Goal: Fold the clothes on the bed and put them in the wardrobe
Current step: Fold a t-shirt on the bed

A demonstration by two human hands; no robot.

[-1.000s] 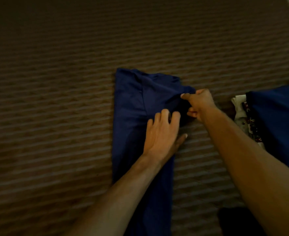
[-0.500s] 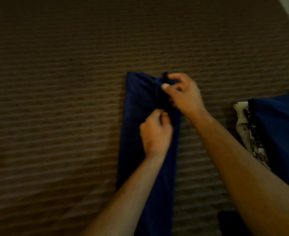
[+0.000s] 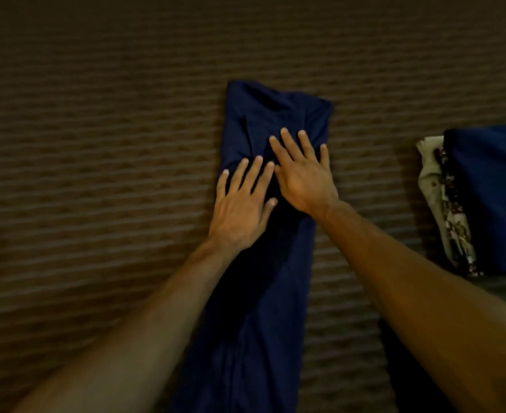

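- Head view: navy garment [image 3: 263, 263] lies on the brown striped bed [image 3: 96, 144], folded into a long narrow strip running away from the person.
- Left hand [image 3: 241, 210] rests flat on the strip's left side, fingers straight and spread; grip wide, holding nothing.
- Right hand [image 3: 304, 177] lies flat just beyond it, fingers splayed over the tucked-in part near the far end; grip likewise wide, pressing only. The two hands touch at the inner edge.
- Change: half a second ago both hands were pinching cloth near the far end, and a second ago the right one was drawing a side flap inward. That flap now lies folded across, and the pinches have given way to flat palms.
- Reading: lengthwise fold looks complete and is being smoothed; crosswise folds probably follow.
- Stack of folded clothes [image 3: 484, 198] sits well apart on the right. Wardrobe not in view.
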